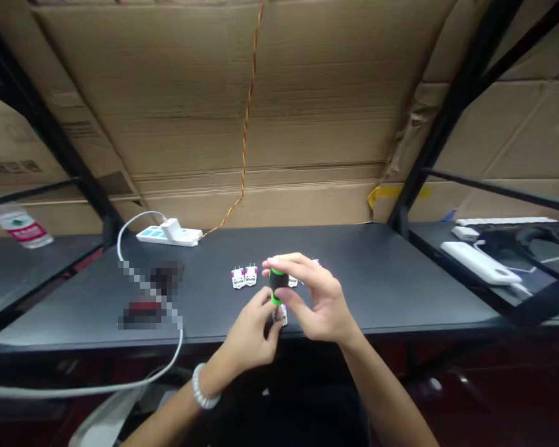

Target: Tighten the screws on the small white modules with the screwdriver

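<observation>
Near the front edge of the dark tabletop, my right hand [321, 301] is closed round the black and green handle of a short screwdriver [278, 284], held upright. Below it, the fingers of my left hand [249, 332] pinch a small white plug piece [284, 315] with a purple part, under the screwdriver's lower end. My fingers hide most of that piece, and the screwdriver's tip cannot be made out. Two similar white plug pieces with metal prongs, one [238, 277] beside the other [251, 275], lie just behind my hands. More white pieces [293, 281] are partly covered by my right hand.
A white power strip [186, 236] with a charger [171, 230] stands at the back left; its white cable [120, 239] loops over the front edge. Pixelated items [144, 310] lie left. Black metal posts [403, 211] flank the table [354, 267]. A twisted wire [246, 124] hangs before cardboard.
</observation>
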Available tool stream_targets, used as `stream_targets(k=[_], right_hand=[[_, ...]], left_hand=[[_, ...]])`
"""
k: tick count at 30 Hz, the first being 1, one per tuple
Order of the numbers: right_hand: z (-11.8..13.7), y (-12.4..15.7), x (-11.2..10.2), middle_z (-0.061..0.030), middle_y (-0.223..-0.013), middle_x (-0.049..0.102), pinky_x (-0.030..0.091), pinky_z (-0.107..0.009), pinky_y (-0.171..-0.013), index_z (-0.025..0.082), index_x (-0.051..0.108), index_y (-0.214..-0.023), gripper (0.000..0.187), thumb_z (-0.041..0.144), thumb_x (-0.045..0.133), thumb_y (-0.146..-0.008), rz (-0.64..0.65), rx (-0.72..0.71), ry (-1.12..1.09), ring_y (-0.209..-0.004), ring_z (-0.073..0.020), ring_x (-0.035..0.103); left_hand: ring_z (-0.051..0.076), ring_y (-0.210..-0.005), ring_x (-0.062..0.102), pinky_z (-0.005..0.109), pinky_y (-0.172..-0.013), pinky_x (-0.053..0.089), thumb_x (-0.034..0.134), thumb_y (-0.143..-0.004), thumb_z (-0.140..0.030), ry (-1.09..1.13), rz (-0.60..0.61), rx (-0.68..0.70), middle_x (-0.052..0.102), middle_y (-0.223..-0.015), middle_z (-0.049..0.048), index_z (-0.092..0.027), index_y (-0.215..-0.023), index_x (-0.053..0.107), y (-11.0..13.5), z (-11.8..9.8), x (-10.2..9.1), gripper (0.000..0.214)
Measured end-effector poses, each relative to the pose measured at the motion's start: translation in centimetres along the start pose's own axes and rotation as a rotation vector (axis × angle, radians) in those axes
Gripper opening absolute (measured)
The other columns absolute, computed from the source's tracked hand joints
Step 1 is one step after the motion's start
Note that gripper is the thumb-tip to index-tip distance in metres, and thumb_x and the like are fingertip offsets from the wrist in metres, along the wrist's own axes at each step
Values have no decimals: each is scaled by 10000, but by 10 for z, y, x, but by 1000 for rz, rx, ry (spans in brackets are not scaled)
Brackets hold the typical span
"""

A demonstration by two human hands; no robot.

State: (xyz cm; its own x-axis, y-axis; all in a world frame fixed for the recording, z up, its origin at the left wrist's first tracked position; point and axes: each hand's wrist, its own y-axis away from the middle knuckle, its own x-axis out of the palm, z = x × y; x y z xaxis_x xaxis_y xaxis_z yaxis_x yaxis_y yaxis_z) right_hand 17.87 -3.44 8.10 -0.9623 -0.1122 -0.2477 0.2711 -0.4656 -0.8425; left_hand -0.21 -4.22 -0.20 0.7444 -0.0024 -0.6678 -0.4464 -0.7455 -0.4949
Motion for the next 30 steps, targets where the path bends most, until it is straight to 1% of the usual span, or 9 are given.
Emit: stream_targets(k=[3, 7, 9, 11, 14, 18, 20, 25, 30], right_hand=[[2, 0, 1, -63, -1155, 700, 649, -357, -870, 326, 732, -1362, 409, 218, 750, -968, -93, -2, 103, -1006, -199, 721], [4, -1, -1, -114, -1357, 707, 618, -458, -1052, 300, 681, -1443, 425, 193, 557, -1051, -43, 21, 47, -1250, -256, 702], [4, -1, -2, -103, -1378, 730, 616, -451, -1060, 311, 666, -1455, 450, 150, 497, -1071, 1, 31, 3, -1266, -241, 711], [4, -2, -3, -86, -1255, 755, 645, -404, -960, 315, 700, -1401, 394, 174, 598, -1049, -20, 27, 35, -1125, -218, 742], [3, -1, -5, -54, -1082, 691, 646, -374, -841, 305, 762, -1289, 349, 253, 794, -945, -101, 10, 142, -965, -201, 704], [3, -1, -8, -111, -1312, 698, 618, -460, -1022, 295, 674, -1453, 457, 208, 650, -1005, -17, 32, 84, -1204, -256, 695], [4, -1, -9, -108, -1367, 720, 609, -464, -1059, 311, 626, -1510, 511, 150, 580, -1027, 40, 45, 16, -1247, -252, 702], [4, -1, -11, -58, -1128, 715, 652, -372, -861, 342, 731, -1384, 443, 236, 768, -956, -54, 27, 155, -979, -206, 718], [2, 0, -12, -109, -1369, 716, 617, -458, -1053, 319, 651, -1495, 472, 170, 532, -1063, 23, 47, 32, -1242, -250, 708]], left_hand=[[275, -1000, 660, 407, -875, 598, 572, -872, -81, -15, -12, 13, 662, -1073, 97, -210, -973, 627, 1, 0, 1, 173], [278, -1021, 657, 413, -894, 602, 569, -899, -93, -4, 15, 25, 657, -1109, 108, -209, -983, 632, 1, -1, 1, 157], [287, -1043, 658, 428, -916, 602, 578, -903, -101, -17, 17, 22, 658, -1142, 116, -210, -974, 633, 2, -1, 1, 141], [289, -1040, 660, 434, -915, 603, 581, -902, -98, -34, 14, 19, 660, -1143, 114, -211, -992, 632, 2, 0, 2, 153], [276, -1010, 659, 422, -889, 603, 571, -903, -79, -47, 19, 16, 655, -1121, 103, -215, -1038, 624, 4, 1, 3, 199], [269, -1014, 647, 414, -887, 594, 558, -910, -70, -32, 34, 33, 644, -1111, 101, -215, -1024, 603, 3, 0, 2, 190], [266, -1002, 640, 407, -871, 590, 556, -914, -73, -32, 28, 43, 636, -1090, 98, -215, -979, 588, 3, -1, 1, 160], [270, -1024, 638, 419, -892, 591, 560, -904, -57, -41, 25, 40, 638, -1125, 100, -217, -1034, 597, 2, -3, 1, 210], [272, -1049, 633, 414, -914, 589, 556, -904, -51, -23, 40, 39, 625, -1126, 100, -217, -977, 572, 2, -4, 0, 182]])
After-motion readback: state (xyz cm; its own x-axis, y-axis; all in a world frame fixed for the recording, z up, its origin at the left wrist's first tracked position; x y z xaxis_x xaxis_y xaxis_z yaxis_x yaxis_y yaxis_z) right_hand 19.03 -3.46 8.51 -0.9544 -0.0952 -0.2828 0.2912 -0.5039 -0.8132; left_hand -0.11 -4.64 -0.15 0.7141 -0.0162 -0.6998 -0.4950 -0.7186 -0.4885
